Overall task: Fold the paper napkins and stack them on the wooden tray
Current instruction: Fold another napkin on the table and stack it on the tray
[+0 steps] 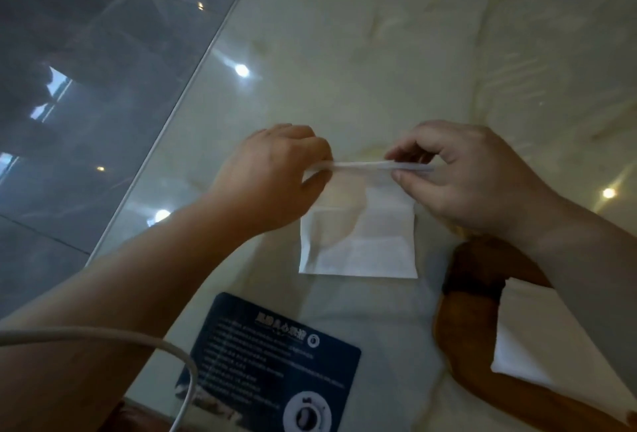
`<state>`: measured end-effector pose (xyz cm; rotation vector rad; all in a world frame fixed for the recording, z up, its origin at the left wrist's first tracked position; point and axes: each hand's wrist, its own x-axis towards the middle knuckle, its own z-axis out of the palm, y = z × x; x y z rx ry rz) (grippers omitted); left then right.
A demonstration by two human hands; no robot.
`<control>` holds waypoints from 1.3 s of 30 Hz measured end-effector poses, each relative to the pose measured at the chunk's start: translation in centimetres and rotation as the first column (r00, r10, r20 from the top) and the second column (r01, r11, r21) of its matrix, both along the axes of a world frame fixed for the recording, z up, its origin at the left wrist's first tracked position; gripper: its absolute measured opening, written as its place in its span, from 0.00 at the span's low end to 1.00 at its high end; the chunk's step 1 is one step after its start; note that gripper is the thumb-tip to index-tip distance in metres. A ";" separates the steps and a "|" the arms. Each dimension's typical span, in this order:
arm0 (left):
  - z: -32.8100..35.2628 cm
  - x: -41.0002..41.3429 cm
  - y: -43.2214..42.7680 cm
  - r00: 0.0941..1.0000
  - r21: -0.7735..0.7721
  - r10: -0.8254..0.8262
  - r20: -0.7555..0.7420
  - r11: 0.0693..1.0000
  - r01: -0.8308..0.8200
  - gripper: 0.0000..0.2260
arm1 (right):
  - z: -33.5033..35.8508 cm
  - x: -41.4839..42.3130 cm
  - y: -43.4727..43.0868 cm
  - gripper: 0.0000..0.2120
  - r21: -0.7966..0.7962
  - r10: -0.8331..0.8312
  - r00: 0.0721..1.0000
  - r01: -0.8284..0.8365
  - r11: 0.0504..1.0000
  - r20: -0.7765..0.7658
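The bare left forearm [113, 293] comes in from the lower left and rises diagonally toward the middle of the view, wrist straight. The left hand [272, 178] is turned back-up, knuckles away from the camera, fingers curled under and thumb [315, 181] pressed toward them in a pinch. The bare right forearm [593, 259] enters from the right edge and slopes up and inward. The right hand [472, 180] faces the left one, back outward, its index finger bent over the top and its thumb [413, 178] stretched underneath, tips closed together. The two hands are level and apart.
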<state>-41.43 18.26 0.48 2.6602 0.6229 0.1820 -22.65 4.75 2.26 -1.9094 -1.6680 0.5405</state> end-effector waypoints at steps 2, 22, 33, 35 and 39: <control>0.7 -1.2 -1.2 0.999 0.031 -0.047 -0.005 0.998 0.047 0.06 | 0.3 -0.3 -1.2 0.04 -0.001 0.056 0.998 -0.056 0.998 0.041; 0.6 -3.4 -3.7 0.954 -0.093 -0.193 -0.231 0.980 0.176 0.21 | -1.3 -2.3 -5.2 0.10 -0.182 0.111 0.988 -0.090 0.979 0.105; -0.9 -1.5 -2.7 0.975 -0.018 0.000 -0.221 1.000 -0.004 0.09 | -2.4 -1.9 -2.6 0.06 -0.306 -0.002 0.975 0.072 0.949 0.223; -0.8 -1.4 -2.8 0.981 -0.047 0.008 -0.193 0.999 -0.018 0.07 | -2.0 -1.5 -3.1 0.05 -0.251 -0.082 0.990 0.110 0.962 0.118; 0.5 -1.1 -3.6 0.976 -0.391 0.201 -0.081 0.894 -0.216 0.01 | -1.3 -0.6 -4.6 0.05 -0.208 -0.313 0.927 0.271 0.940 -0.206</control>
